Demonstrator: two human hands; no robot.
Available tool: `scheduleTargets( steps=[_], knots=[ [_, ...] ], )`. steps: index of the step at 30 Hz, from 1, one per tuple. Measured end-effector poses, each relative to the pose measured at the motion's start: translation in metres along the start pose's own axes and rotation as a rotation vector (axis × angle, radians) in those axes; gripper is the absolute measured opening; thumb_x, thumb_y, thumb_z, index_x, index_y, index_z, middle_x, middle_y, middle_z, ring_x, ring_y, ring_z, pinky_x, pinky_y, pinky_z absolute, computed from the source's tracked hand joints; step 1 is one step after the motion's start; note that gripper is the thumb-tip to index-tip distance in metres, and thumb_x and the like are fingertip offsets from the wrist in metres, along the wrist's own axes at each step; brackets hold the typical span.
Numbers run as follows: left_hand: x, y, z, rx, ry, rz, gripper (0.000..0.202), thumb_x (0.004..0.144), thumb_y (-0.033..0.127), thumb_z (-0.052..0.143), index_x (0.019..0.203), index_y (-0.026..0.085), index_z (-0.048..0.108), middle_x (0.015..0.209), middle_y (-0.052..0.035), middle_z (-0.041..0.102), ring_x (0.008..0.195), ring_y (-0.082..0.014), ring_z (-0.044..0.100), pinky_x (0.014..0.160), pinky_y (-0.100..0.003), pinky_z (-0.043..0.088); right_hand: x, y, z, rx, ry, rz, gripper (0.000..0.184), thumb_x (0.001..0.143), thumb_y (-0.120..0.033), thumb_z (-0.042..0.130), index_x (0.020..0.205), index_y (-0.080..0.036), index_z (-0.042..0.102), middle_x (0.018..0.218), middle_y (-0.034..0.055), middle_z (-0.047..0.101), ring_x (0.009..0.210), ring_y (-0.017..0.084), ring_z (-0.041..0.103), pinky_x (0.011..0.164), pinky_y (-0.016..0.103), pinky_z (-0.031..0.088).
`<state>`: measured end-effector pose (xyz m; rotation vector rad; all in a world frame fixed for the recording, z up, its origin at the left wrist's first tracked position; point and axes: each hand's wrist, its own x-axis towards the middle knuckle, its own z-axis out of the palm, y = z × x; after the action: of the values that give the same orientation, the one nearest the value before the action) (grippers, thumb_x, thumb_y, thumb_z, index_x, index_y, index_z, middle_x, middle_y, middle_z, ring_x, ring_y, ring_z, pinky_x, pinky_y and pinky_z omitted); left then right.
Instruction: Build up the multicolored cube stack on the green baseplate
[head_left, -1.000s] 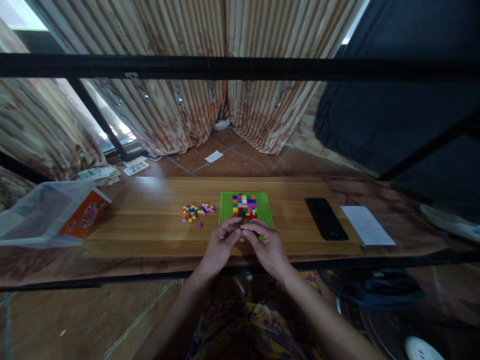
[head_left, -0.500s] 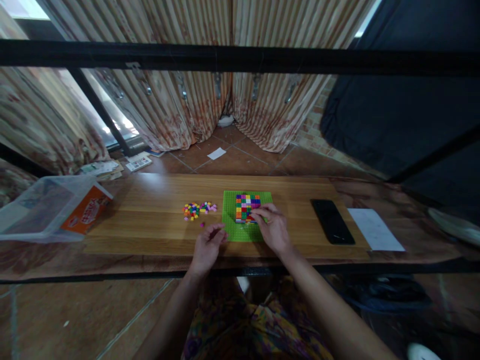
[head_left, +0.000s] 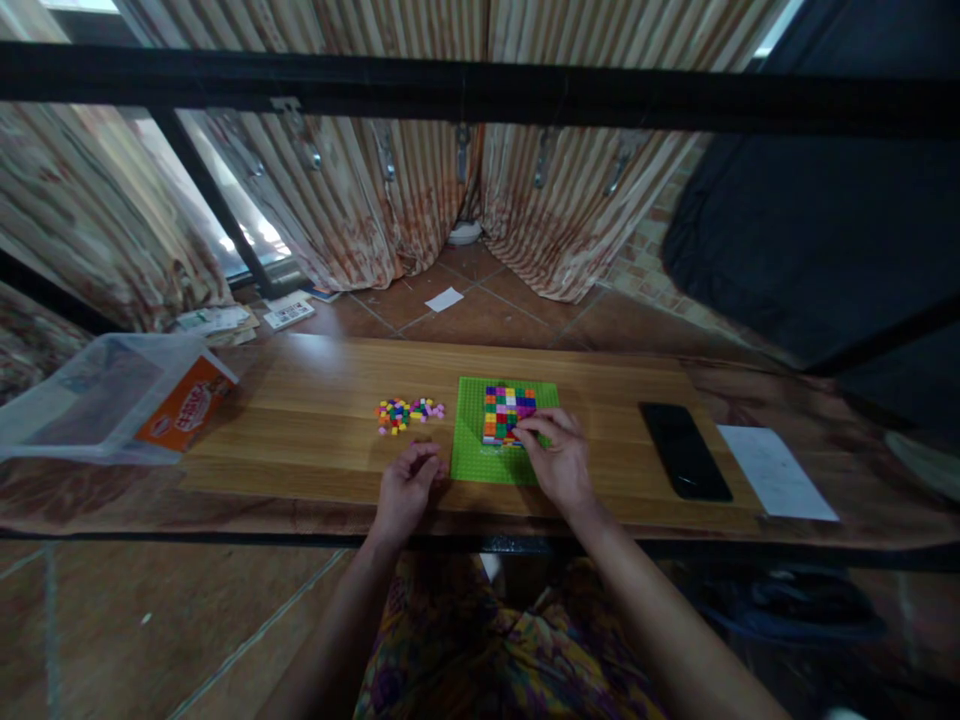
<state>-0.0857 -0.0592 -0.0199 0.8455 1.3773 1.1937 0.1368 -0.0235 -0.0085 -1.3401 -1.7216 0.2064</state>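
A green studded baseplate [head_left: 469, 455] lies on the wooden board, bearing a block of multicoloured toy building bricks [head_left: 501, 408] set in rows. My right hand [head_left: 559, 462] reaches over the plate's right side. Its thumb and forefinger are pinched at the front right of the brick block, on a small brick mostly hidden by the fingertips. Just left of the plate, my left hand [head_left: 409, 485] rests low over the board, its fingers loosely curled and apart, with nothing visible in them. Beyond it lies a pile of loose bricks [head_left: 405, 413] in mixed colours.
At the left end stands a clear plastic box [head_left: 97, 390] with an orange label. A black phone [head_left: 684, 450] and a white sheet of paper [head_left: 776, 470] lie to the right. A dark metal bar [head_left: 480, 95] crosses above the table, before the curtains.
The view has shifted slightly. My left hand has moved a little left, off the plate's edge, over where a lone magenta brick lay. My right hand stays at the brick block.
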Motion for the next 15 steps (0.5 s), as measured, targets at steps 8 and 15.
scheduleTargets(
  steps=[8,15],
  knots=[
    [0.0012,-0.0094,-0.0002,0.037,-0.018,0.041,0.028,0.068,0.035,0.068,0.088,0.017,0.064,0.067,0.0014,0.065,0.062,-0.0123,0.06,0.063,-0.024,0.049,-0.0081,-0.0056,-0.0039,-0.115,-0.064,-0.097,0.021,0.093,-0.03,0.053,0.094,-0.026,0.074,0.096,0.0053,0.064,0.09,0.021,0.056,0.081,0.035,0.047],
    [-0.0022,-0.0054,0.0002,0.038,-0.005,0.036,0.023,0.071,0.033,0.066,0.087,0.017,0.064,0.067,0.0011,0.064,0.062,-0.012,0.059,0.062,-0.024,0.048,-0.0092,-0.004,-0.0011,-0.106,-0.081,-0.108,0.026,0.095,-0.03,0.048,0.093,-0.027,0.074,0.094,0.0057,0.065,0.089,0.021,0.056,0.083,0.037,0.049]
  ],
)
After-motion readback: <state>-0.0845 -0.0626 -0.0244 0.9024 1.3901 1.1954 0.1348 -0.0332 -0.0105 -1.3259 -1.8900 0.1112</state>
